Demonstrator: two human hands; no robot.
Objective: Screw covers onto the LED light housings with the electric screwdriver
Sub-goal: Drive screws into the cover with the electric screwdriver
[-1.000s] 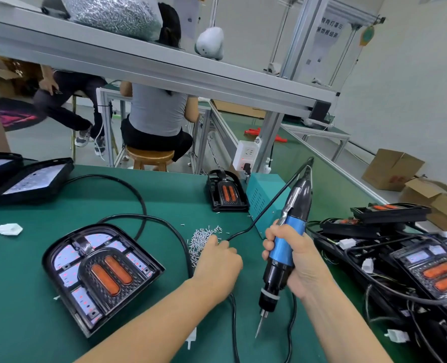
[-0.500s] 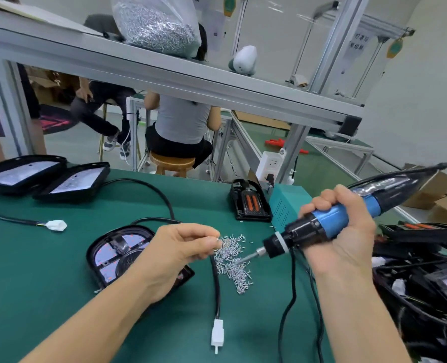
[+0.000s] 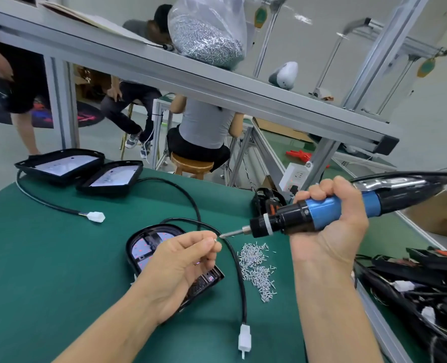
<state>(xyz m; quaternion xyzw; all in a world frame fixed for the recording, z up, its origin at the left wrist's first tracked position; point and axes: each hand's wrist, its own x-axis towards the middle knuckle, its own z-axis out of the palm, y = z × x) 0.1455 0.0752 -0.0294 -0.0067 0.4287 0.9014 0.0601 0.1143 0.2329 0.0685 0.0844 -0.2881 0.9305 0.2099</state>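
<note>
My right hand [image 3: 330, 221] grips the blue and black electric screwdriver [image 3: 319, 213], held level with its bit pointing left. My left hand [image 3: 183, 260] pinches a small silver screw [image 3: 215, 240] between thumb and forefinger, right at the bit's tip. Under my left hand lies a black LED light housing [image 3: 149, 244] with its cover on, mostly hidden by the hand. A heap of loose screws [image 3: 256, 265] sits on the green table just right of the housing's black cable [image 3: 239, 273].
Two open housings [image 3: 86, 169] lie at the table's far left, with a white plug [image 3: 96, 216] beside them. More housings and cables [image 3: 427, 284] crowd the right edge. A bag of screws [image 3: 206, 35] stands on the shelf overhead. People sit and stand behind the bench.
My left hand left the screw heap and rose with a screw. The screwdriver swung from upright to level, and its bit came left to meet the screw.
</note>
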